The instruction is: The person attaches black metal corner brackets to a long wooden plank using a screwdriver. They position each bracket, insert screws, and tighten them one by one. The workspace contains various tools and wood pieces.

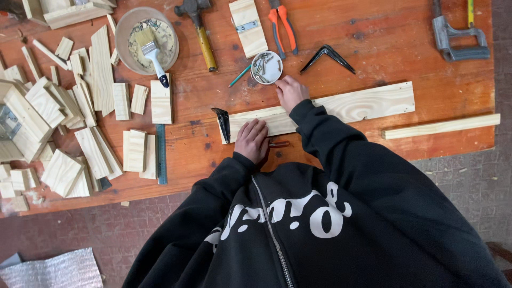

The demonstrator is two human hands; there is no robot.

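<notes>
Long pale pine plank (341,106): flat on orange wooden desk (405,48). Left hand (252,140), palm down, pins its near end beside black metal bracket (222,124); right hand (290,90) reaches, fingers loose, touching round white screw dish (266,67). Best kept pressed firmly.

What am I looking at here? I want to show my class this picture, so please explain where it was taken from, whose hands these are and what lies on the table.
There is one picture, from a camera worn on a person's head, looking down past a black zipped jacket. No machine here: two bare hands do the work. The left hand rests flat on a long pale wooden plank; a black metal bracket sits at the plank's end. The right hand reaches to a small round white dish of screws. Neither hand visibly grips anything. On the orange wooden table also lie a hammer, orange-handled pliers, a brush in a bowl, a second bracket and many small wood offcuts.
</notes>
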